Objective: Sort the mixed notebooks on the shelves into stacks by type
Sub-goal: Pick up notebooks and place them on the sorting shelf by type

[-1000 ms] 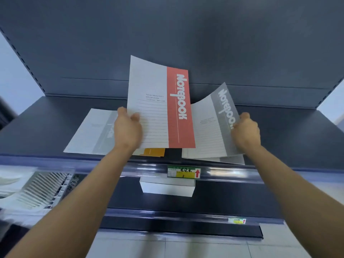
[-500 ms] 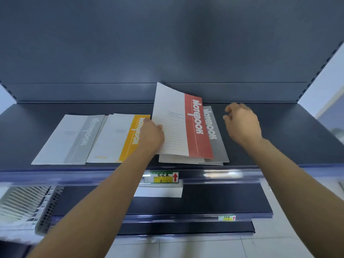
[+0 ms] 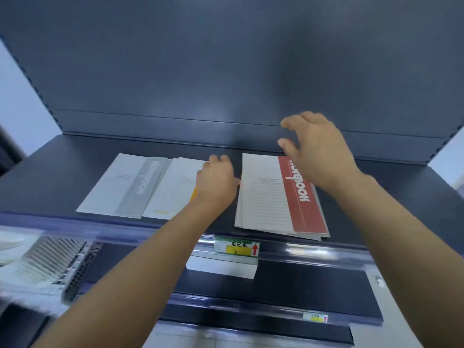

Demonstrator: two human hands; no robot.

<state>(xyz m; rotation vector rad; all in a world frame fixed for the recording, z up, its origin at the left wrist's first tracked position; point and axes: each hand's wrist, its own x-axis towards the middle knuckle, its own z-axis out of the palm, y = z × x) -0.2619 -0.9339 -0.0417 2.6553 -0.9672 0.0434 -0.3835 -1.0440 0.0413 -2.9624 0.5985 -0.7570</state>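
Squaring the red notebook [image 3: 283, 194] on its stack at 3 o'clock: lower the open, empty right hand [image 3: 316, 151] flat and align edges. Left hand [image 3: 217, 182], curled, holding nothing visible, covers the yellow notebook [image 3: 175, 189] at centre.

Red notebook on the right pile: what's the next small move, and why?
Probably lift the red notebook off with the right hand, which hovers open above it. It lies on a grey-edged notebook, so that pile looks mixed, while grey and yellow lie separately to the left.
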